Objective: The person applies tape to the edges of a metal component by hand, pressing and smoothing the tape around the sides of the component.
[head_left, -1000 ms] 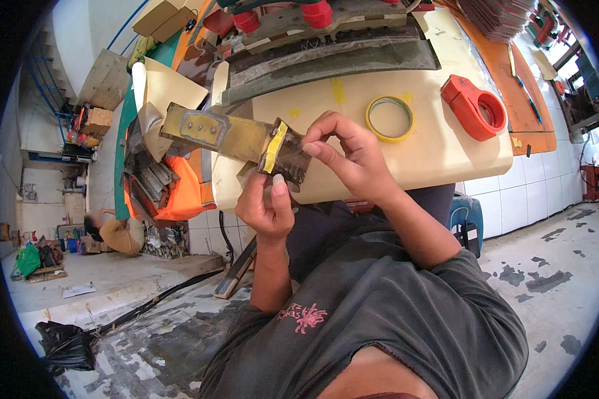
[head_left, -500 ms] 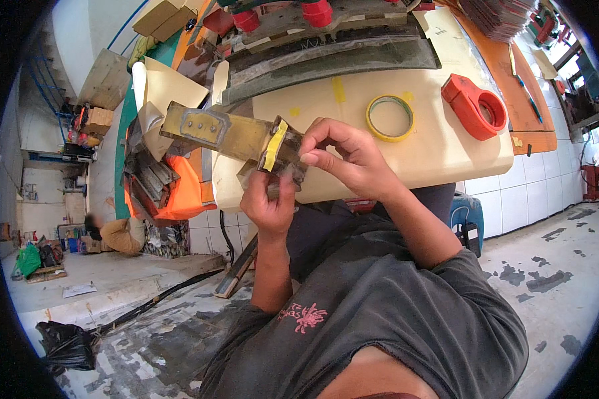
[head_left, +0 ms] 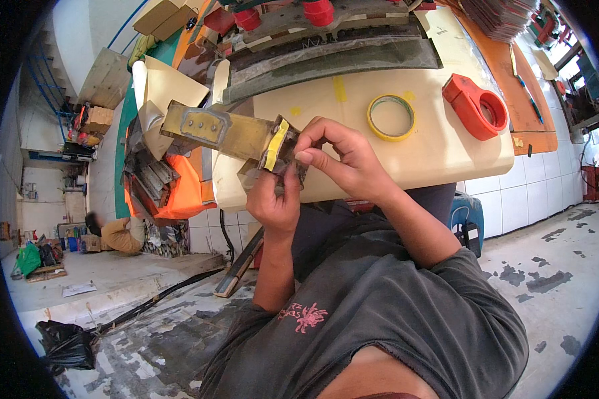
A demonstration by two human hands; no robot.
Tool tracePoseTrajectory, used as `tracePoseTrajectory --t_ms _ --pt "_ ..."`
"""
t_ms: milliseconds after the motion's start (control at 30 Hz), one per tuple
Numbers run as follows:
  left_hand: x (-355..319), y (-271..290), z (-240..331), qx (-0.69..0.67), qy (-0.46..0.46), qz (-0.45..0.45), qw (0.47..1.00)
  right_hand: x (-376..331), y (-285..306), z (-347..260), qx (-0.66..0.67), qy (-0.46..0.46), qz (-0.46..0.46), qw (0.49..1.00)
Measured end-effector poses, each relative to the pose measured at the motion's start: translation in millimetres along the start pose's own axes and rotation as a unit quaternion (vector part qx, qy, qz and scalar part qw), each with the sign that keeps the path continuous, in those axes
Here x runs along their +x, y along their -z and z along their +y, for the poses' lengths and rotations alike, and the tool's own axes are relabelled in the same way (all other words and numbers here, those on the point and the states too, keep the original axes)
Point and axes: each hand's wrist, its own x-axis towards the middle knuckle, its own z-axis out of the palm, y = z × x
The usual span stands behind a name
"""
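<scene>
A long, flat brownish-yellow metal piece is held tilted over the table's near edge. Near its left end sits an oval grey-rimmed patch with several round studs. A strip of yellow tape crosses its right end, where dark raised edges show. My left hand grips that end from below, thumb and fingers closed on it. From the right, my right hand pinches thumb and forefinger together beside the dark edge. What lies between those fingertips is too small to make out.
On the cream-covered table are a yellow tape roll and a red tape dispenser. A long dark metal bar belongs to the machine at the back. Metal scraps lie by an orange sheet at left. Another person crouches far left.
My left hand has shifted slightly to the right under the metal piece. The right fingers have moved a little left along its end. The metal piece stays nearly still.
</scene>
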Motion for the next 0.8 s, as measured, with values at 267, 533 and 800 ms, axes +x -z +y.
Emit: tracePoseTrajectory --t_ms 267,533,800 --pt "0 -1 3 -0.007 0.007 -0.003 1.000 0 -5 -2 -0.039 0.034 0.031 0.998" --pt "-1 0 1 -0.005 -0.013 0.003 1.000 2 -18 -7 -0.090 0.067 0.073 0.991" --pt "0 1 3 0.010 -0.019 0.003 1.000 0 -23 -8 -0.121 0.054 0.092 0.987"
